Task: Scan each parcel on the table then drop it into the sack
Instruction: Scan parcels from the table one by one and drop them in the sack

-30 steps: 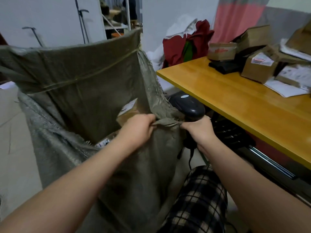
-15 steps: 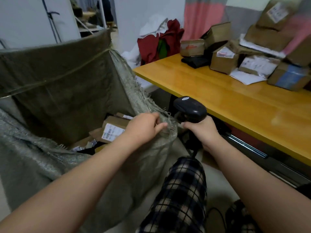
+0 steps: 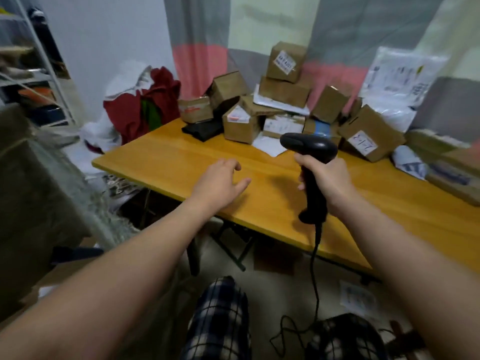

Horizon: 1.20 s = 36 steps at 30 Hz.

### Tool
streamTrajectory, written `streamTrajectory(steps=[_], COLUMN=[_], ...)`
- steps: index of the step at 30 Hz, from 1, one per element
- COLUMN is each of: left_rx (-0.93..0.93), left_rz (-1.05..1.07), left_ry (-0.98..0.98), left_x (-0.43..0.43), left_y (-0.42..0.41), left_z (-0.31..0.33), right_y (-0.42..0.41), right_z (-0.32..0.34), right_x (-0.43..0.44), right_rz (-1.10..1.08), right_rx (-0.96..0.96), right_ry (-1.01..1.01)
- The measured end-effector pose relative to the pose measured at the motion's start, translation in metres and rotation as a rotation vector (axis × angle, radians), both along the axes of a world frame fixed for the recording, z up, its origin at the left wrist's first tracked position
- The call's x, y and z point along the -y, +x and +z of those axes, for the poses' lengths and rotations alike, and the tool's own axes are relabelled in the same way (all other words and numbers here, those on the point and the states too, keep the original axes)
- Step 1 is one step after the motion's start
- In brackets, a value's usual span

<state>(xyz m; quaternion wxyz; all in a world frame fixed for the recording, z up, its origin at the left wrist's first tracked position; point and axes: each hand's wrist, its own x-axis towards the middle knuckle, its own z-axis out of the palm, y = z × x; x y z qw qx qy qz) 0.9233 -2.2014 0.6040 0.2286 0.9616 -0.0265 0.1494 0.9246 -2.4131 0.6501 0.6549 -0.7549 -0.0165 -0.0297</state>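
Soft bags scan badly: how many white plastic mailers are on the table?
2: a large mailer propped against the curtain at far right, a small mailer lying right of the hand-numbered box. More may hide under the boxes.

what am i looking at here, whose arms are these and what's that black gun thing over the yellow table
There is no machine here. A person wears a wide-angle camera on the head, looking forward and down, so the two bare arms you see are their own. The right hand grips a black barcode scanner by its handle, and its cable hangs down to the floor. The left hand is open and holds nothing, reaching out over the wooden table. At the table's far side lies a heap of cardboard parcels with labels, plus a few white plastic mailers. The grey-green woven sack, where scanned parcels go, stands at the left edge of the picture, blurred.
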Motion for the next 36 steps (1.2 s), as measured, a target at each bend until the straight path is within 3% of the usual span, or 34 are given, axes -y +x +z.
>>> streamTrajectory(steps=[6, 11, 15, 17, 22, 28, 36], left_rx=[0.026, -0.110, -0.203, -0.240, -0.347, -0.206, -0.134], left_rz=[0.102, 0.154, 0.177, 0.157, 0.099, 0.139, 0.166], left_ry=[0.026, -0.049, -0.068, -0.085, 0.086, 0.080, 0.067], left_x=[-0.002, -0.019, -0.027, -0.024, -0.020, -0.015, -0.006], left_y=[0.131, 0.231, 0.289, 0.308, 0.334, 0.328, 0.280], left_z=[0.038, 0.047, 0.044, 0.044, 0.046, 0.035, 0.029], right_y=[0.105, 0.200, 0.259, 0.276, 0.302, 0.306, 0.277], right_z=[0.030, 0.039, 0.043, 0.037, 0.006, -0.003, -0.006], right_x=[0.007, 0.006, -0.002, -0.004, -0.001, 0.000, 0.012], right_rz=[-0.089, -0.172, -0.179, -0.137, -0.005, -0.009, -0.033], right_rx=[-0.021, 0.113, 0.065, 0.006, -0.027, -0.165, -0.137], right_ry=[0.056, 0.068, 0.255, 0.257, 0.009, 0.172, 0.310])
